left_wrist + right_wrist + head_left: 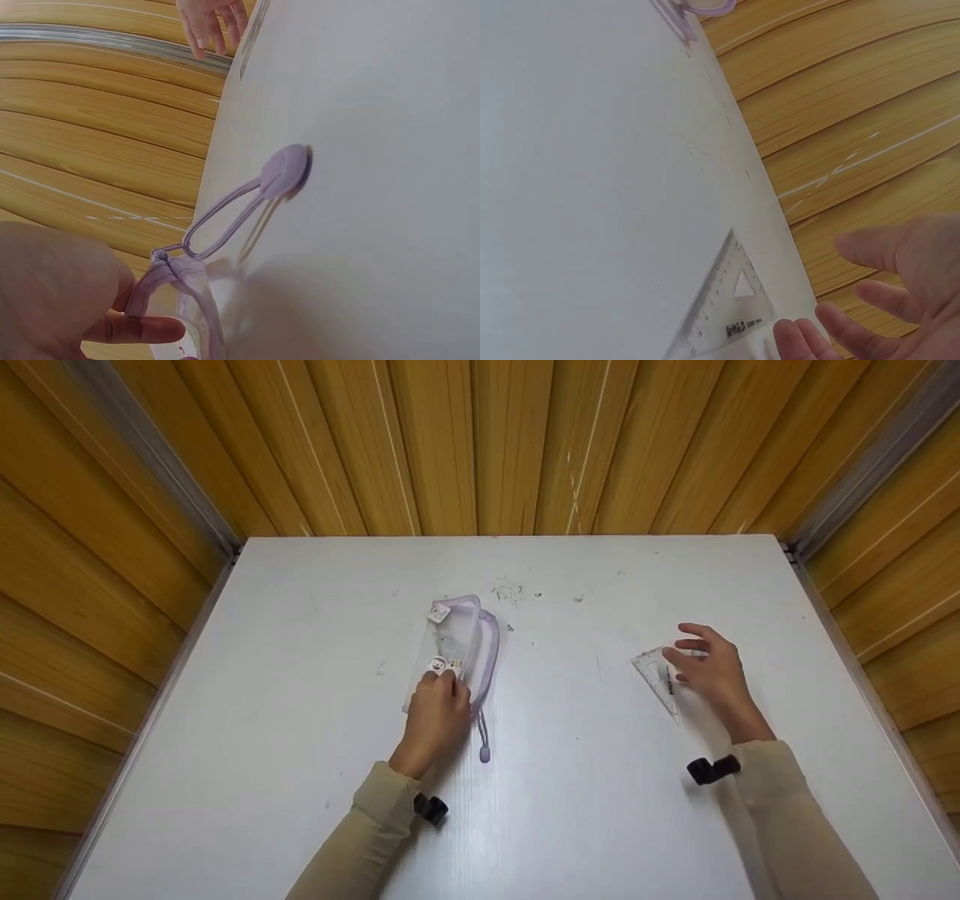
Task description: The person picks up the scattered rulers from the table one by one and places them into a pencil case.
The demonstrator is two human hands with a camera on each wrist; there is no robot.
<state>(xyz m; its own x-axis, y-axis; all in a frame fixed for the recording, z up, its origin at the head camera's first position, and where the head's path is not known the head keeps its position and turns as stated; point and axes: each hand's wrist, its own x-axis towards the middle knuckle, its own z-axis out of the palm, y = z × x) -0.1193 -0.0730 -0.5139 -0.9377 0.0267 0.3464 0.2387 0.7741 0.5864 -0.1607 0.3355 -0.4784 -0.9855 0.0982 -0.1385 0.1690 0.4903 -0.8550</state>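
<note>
My left hand (pixel 437 718) grips the near part of a clear pencil case (pixel 452 634) with lilac zipper trim and small cartoon patches. In the left wrist view its fingers curl round the lilac edge (pixel 150 289) of the case. From that end trails a lilac cord pull (pixel 285 171), which hangs over the white surface. A transparent triangular set square (pixel 656 679) with printed scales lies to the right. Over its right side is my right hand (pixel 709 669), fingers spread and relaxed, holding nothing; in the right wrist view the fingertips (pixel 791 339) come near the set square's edge.
Both hands work over a white table (pixel 570 810) with dark scuff marks near its far side. Wood-patterned panels (pixel 510 450) enclose it at the back and both sides. A black wrist-camera mount (pixel 712 769) sits at the right cuff.
</note>
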